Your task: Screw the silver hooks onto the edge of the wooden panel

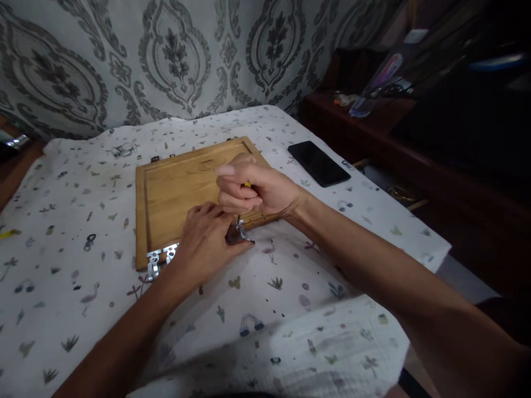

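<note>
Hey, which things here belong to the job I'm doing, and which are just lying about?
Job, it seems:
wooden panel
metal fittings at its near left corner
metal piece at your left hand
thin tool in your right hand

Probably just lying about:
dark phone
bottle

Smooth wooden panel (pixel 178 193) with shiny metal hinges (pixel 153 267)
The wood has a slight gloss; the cloth (pixel 290 271) looks matt, a little wrinkled; the phone (pixel 319 164) has a smooth, glossy screen.

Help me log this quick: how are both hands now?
Left hand: on the rectangular brown wooden panel; whether it grips the nearest silvery metal hinge cannot be told.
Right hand: closed, holding a slim yellow and metal tool.
</note>
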A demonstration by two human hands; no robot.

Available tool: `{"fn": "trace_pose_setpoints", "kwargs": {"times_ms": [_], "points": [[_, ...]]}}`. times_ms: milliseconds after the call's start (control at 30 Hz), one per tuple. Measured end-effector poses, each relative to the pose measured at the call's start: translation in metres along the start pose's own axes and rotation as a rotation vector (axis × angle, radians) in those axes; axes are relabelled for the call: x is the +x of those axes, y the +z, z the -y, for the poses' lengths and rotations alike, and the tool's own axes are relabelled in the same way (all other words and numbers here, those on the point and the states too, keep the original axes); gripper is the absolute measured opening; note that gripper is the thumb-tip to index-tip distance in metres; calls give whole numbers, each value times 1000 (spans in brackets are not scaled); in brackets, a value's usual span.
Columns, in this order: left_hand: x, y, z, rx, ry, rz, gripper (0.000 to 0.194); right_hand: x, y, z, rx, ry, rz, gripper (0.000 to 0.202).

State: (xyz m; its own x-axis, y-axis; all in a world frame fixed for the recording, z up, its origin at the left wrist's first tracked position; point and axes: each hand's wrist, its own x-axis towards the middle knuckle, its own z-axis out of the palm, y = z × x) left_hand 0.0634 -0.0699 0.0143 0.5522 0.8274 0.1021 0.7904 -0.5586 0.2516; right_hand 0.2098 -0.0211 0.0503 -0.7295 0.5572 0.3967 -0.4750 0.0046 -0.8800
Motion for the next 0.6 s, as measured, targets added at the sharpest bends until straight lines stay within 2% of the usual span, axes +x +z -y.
{"fn": "trace_pose_setpoints", "kwargs": {"times_ms": [267, 367, 500, 600], "points": [[3, -5, -5, -18, -36, 27, 29, -1, 21, -7, -76, -121, -398, 61], [2, -5, -5, -30, -29, 23, 28, 0, 32, -11, -135, -221, -621, 64], [1, -3, -3, -41, -15, -13, 25, 3, 45, -17, -236, -284, -955, 65], [0, -2, -3, -15, -8, -26, 27, 5, 49, -20, -263, -321, -1104, 63]]}}
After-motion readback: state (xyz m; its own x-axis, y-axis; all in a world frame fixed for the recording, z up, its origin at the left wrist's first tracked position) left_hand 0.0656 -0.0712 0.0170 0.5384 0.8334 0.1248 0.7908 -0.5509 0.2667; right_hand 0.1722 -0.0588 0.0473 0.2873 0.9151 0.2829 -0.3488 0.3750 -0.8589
